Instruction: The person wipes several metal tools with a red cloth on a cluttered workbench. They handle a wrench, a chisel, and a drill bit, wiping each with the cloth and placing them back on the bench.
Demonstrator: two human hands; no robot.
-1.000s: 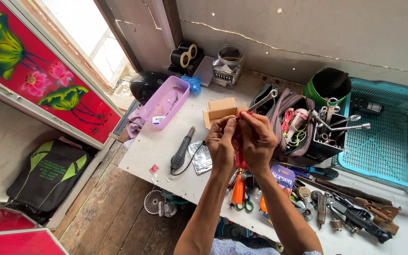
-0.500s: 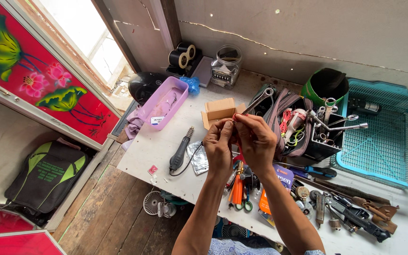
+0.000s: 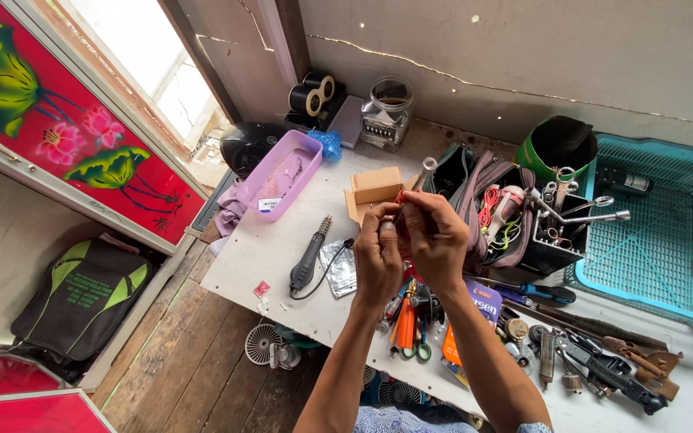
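My left hand (image 3: 377, 258) and my right hand (image 3: 435, 237) are raised together over the white worktable (image 3: 274, 240). Their fingertips pinch a small red item (image 3: 399, 197) between them; most of it is hidden by the fingers, so its kind is unclear. Just behind the hands lies a small open cardboard box (image 3: 373, 191). A black soldering iron (image 3: 308, 258) with its cord rests on the table left of my left hand, next to a clear plastic bag (image 3: 340, 269).
A lilac tray (image 3: 281, 176) stands at the table's left end. An open tool bag (image 3: 500, 210) holds wires and wrenches; a teal basket (image 3: 658, 240) sits at right. Pliers, screwdrivers and other tools (image 3: 571, 353) lie along the front edge. Tape rolls (image 3: 311, 93) and a jar (image 3: 385, 117) stand by the wall.
Both hands have stayed together over the table, shifting only slightly while the fingers work the small red item. Nothing else on the table has moved.
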